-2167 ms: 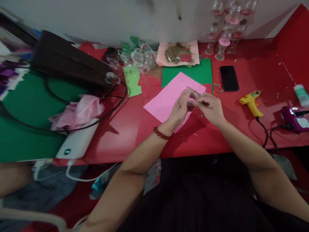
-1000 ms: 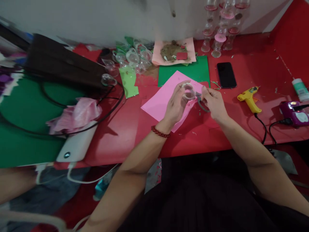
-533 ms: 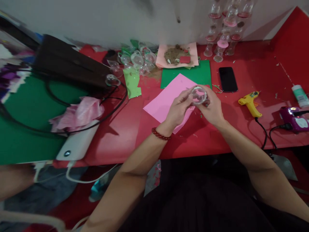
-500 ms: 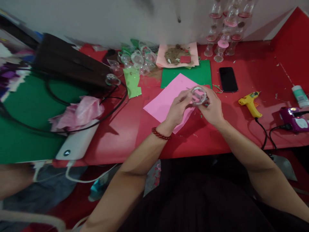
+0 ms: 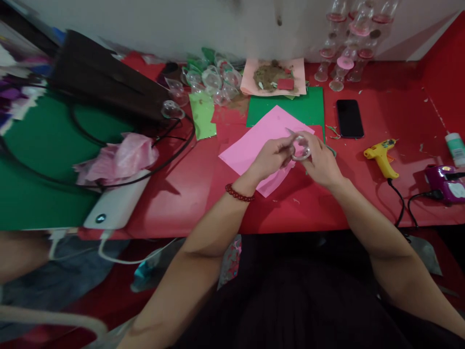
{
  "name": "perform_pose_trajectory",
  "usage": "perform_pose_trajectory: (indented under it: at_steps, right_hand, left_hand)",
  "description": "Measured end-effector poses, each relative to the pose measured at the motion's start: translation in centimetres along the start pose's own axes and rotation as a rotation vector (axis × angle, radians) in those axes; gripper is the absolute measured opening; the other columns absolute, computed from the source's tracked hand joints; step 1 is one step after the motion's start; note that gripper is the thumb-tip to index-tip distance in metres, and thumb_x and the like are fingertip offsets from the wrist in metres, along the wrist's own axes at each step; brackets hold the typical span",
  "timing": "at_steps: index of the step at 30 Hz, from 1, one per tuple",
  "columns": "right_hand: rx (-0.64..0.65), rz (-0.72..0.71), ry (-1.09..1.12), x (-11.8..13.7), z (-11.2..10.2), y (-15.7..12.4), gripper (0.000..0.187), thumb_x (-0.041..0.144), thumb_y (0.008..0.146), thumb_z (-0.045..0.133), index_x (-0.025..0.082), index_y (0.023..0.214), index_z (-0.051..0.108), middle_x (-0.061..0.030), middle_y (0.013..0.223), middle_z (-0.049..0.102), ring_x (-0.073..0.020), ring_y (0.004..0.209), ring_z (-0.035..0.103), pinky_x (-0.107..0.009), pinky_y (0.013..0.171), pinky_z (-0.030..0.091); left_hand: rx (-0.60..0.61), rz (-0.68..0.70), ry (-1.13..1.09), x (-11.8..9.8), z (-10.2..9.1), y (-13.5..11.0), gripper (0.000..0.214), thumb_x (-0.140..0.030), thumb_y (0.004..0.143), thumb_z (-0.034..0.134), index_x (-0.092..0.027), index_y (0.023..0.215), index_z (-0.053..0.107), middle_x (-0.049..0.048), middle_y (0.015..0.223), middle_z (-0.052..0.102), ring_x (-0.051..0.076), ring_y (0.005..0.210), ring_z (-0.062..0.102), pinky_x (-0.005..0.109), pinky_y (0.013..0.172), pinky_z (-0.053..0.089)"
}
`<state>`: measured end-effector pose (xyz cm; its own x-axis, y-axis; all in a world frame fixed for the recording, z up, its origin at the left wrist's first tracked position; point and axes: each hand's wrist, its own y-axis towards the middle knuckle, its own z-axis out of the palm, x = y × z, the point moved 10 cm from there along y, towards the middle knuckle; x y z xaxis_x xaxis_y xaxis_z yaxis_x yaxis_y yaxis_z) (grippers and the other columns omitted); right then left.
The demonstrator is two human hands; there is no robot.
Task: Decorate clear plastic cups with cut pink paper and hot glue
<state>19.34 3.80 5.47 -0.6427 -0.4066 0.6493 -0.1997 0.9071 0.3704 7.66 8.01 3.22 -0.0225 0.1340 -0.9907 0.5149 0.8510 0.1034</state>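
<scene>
Both hands meet over a pink sheet of paper [image 5: 250,145] around a clear plastic piece [image 5: 301,156] with a round open rim, like a cut bottle part. My left hand [image 5: 271,157], wearing a red bead bracelet [image 5: 239,193], pinches the piece's left edge between thumb and fingers. Curled round its right side is my right hand [image 5: 322,162]. A thin grey pointed tip [image 5: 289,131] sticks out above the fingers, perhaps a blade; the rest is hidden. A small dark green edge [image 5: 331,151] shows beyond the right hand, and I cannot tell what it belongs to.
To the right lie a phone [image 5: 349,118], a yellow glue gun [image 5: 382,157] and a purple power socket [image 5: 445,184]. Clear bottle parts [image 5: 214,80] pile at the back; joined ones [image 5: 341,72] stand right. A power bank [image 5: 116,208] and black cable [image 5: 160,172] are left.
The view has shifted slightly. My hands have turned the clear plastic piece a little, and its rim faces differently. The grey tip stands out more clearly above the fingers.
</scene>
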Motion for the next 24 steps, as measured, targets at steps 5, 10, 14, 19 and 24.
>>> perform_pose_trajectory:
  at_steps: [5,10,14,19,24]
  right_hand:
    - [0.012,-0.011,0.0,0.0,0.1,0.0,0.065,0.009,0.089,0.06,0.026,0.152,0.053,-0.0131,0.134,0.071,-0.0311,0.121,0.07,-0.05,0.104,0.062]
    - [0.025,-0.007,-0.076,0.1,0.7,-0.2,0.065,0.012,0.087,0.066,0.026,0.15,0.055,-0.0155,0.141,0.067,-0.0353,0.126,0.068,-0.055,0.109,0.059]
    - [0.044,0.024,-0.089,-0.4,1.0,-0.1,0.061,0.018,0.088,0.069,0.023,0.147,0.056,-0.0167,0.135,0.071,-0.0356,0.12,0.07,-0.055,0.102,0.061]
    - [0.026,0.032,0.054,-0.8,0.5,0.1,0.057,0.021,0.089,0.073,0.025,0.143,0.057,-0.0111,0.124,0.075,-0.0287,0.111,0.073,-0.046,0.096,0.062]
    - [0.009,0.028,0.061,-0.9,0.5,0.2,0.057,0.02,0.086,0.076,0.025,0.141,0.059,-0.0127,0.132,0.074,-0.0303,0.117,0.072,-0.048,0.1,0.061]
  left_hand:
    - [0.017,-0.014,-0.052,0.3,-0.1,0.2,0.026,-0.027,0.096,0.065,-0.02,0.114,0.082,-0.0028,0.063,0.056,0.008,0.049,0.047,0.024,0.049,0.04]
    - [-0.182,0.08,0.21,-0.8,-0.7,-0.2,0.014,-0.025,0.091,0.069,-0.016,0.083,0.078,-0.0026,0.06,0.058,0.009,0.054,0.047,0.023,0.052,0.039]
    - [-0.125,0.065,0.198,-0.3,-0.1,-0.1,0.026,-0.017,0.096,0.056,-0.018,0.077,0.074,-0.0023,0.053,0.058,0.008,0.045,0.051,0.022,0.048,0.041]
    - [-0.019,-0.066,-0.053,0.9,0.0,0.2,0.019,-0.018,0.095,0.06,-0.016,0.094,0.079,-0.0007,0.058,0.063,0.008,0.041,0.053,0.021,0.042,0.042]
    - [-0.067,-0.023,-0.035,0.0,-0.2,0.2,0.012,-0.022,0.092,0.068,-0.017,0.09,0.079,-0.0012,0.06,0.063,0.008,0.047,0.054,0.02,0.047,0.044]
